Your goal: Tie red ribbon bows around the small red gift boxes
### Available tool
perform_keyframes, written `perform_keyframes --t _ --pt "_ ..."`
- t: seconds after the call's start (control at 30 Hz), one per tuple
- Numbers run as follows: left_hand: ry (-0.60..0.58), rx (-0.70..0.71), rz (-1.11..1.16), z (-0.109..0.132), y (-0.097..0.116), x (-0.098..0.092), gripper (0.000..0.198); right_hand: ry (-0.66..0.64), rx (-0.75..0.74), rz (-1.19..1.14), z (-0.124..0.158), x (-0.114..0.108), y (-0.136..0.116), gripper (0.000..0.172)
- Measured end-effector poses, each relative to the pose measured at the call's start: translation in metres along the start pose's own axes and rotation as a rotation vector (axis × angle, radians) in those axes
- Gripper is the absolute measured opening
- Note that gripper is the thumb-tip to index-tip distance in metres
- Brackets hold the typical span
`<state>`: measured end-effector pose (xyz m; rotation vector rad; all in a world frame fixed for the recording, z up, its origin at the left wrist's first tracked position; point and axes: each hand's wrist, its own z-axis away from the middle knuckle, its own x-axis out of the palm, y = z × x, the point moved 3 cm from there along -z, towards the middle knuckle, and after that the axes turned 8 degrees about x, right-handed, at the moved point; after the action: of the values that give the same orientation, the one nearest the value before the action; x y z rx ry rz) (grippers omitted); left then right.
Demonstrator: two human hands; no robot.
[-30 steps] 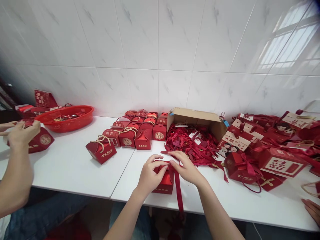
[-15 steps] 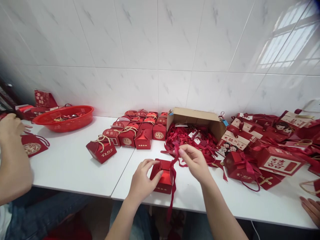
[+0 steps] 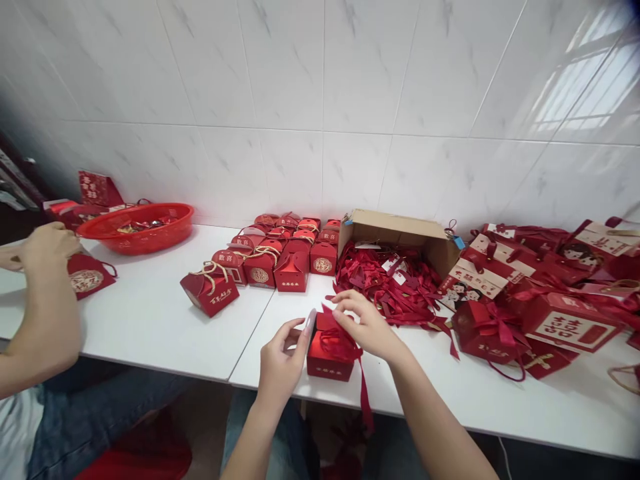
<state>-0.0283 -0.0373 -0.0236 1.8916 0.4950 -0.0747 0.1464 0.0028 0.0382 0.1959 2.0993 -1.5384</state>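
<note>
Red box: it stands upright on the bench [image 3: 165,333], between the left hand [image 3: 283,360] and the right hand [image 3: 367,327], close in front of the person. The box [image 3: 329,369] has its gold lettering turned toward the person.
Left hand: thumb at the left flap of the box, fingers curled just beside it, a gap showing between; whether the flap is pinched I cannot tell.
Right hand: fingers bent over the right top of the box, at the ribbon [image 3: 340,345]; the fingertips seem to touch it, but I cannot tell whether they are clamped on it.
Ribbon: bunched on top of the box, under and just left of the right hand, with one tail hanging past the near edge of the bench.
Step in hand: judging by the loose bunch, the ribbon is being worked at the top flaps.
Next move calls for: probably the left hand steadying the flap while the right keeps the ribbon from slipping.
Carton: beyond the right hand, a cardboard carton [image 3: 400,223] lies with a heap of ribbons [image 3: 375,283] spilling from it.
Small boxes: beyond the left hand, a cluster of red boxes [image 3: 293,270], some with cord; one tilted box [image 3: 213,297] lies nearer, to that hand's left.
Gift boxes: a pile [image 3: 570,327] well to the right of the right hand.
Far left of the left hand: a red basin [image 3: 137,243] and a co-worker's hand [image 3: 53,241].
</note>
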Motion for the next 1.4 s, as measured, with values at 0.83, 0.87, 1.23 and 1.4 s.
perform_keyframes --t 0.83,0.87,1.23,1.4 --pt "-0.170 -0.063 0.232 -0.018 -0.012 0.027 0.027 -0.215 0.106 0.242 -0.009 0.031 0.018 0.021" --pt "-0.178 -0.051 0.201 -0.019 -0.012 0.028 0.026 -0.205 0.099 0.221 -0.010 0.028 0.019 0.021" --pt "0.036 -0.374 -0.809 -0.028 -0.073 -0.071 0.016 0.095 0.275 -0.138 0.052 -0.016 0.090 0.024" --pt "0.227 -0.193 -0.513 -0.028 -0.069 -0.082 0.024 0.039 0.396 -0.287 0.075 0.000 0.113 0.029"
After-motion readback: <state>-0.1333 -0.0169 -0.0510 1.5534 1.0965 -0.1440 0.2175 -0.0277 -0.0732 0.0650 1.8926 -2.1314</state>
